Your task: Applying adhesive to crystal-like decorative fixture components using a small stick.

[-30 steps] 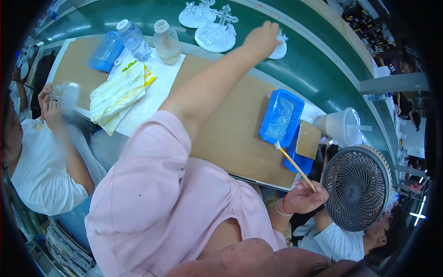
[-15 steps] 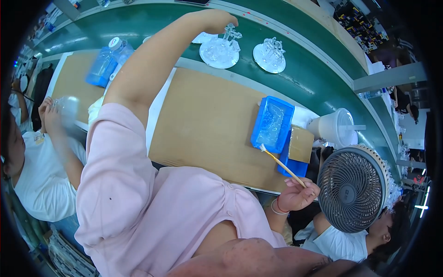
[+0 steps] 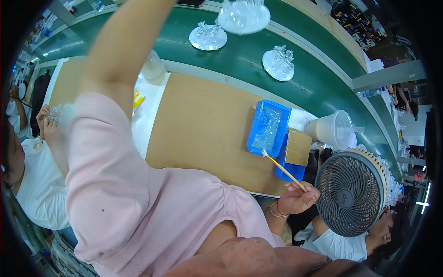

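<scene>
My right hand (image 3: 299, 197) is closed around a thin brush (image 3: 286, 171) with a wooden handle. The white bristles point at the near edge of a blue tray (image 3: 249, 138) holding something clear and glossy. My left arm (image 3: 124, 41) reaches up past the top edge, so the left hand is out of view. Up at that edge, a round white plate (image 3: 243, 23) with clear pieces is blurred and seems raised; what supports it is hidden. Two more such plates, a left one (image 3: 208, 44) and a right one (image 3: 277, 74), stand on the green surface (image 3: 240, 57).
A brown board (image 3: 203, 124) covers the worktop before me. Right of the tray are a cardboard piece (image 3: 298, 147), a clear tub (image 3: 325, 129) and a fan (image 3: 350, 194). A translucent bottle (image 3: 153, 69) stands left. People in white shirts sit on both sides.
My left hand has gone up out of the picture. One plate has moved up and right to the top edge. The right-hand plate has shifted slightly right and nearer. My right hand stays put.
</scene>
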Motion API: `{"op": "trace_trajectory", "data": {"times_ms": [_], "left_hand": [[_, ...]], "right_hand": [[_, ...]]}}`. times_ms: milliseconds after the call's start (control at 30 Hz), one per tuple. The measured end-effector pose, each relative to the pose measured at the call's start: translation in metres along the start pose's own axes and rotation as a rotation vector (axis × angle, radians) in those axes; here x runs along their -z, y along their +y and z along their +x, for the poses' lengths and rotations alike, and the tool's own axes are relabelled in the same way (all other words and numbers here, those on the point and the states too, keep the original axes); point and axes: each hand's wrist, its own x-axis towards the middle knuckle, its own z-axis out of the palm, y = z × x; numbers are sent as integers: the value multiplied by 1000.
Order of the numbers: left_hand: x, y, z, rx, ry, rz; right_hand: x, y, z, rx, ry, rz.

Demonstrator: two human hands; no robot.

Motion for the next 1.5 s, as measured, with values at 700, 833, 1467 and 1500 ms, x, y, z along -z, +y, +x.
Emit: {"op": "trace_trajectory", "data": {"times_ms": [700, 833, 1467, 1500], "left_hand": [[-68, -27, -47, -528, 146, 586], [-138, 39, -16, -791, -229, 482], [-37, 150, -194, -106, -296, 205], [-40, 155, -215, -103, -303, 135]], "right_hand": [[-5, -1, -10, -7, 92, 57], [-16, -6, 2, 22, 0, -212], [-62, 27, 49, 262, -429, -903], [-61, 24, 47, 234, -447, -877]]}}
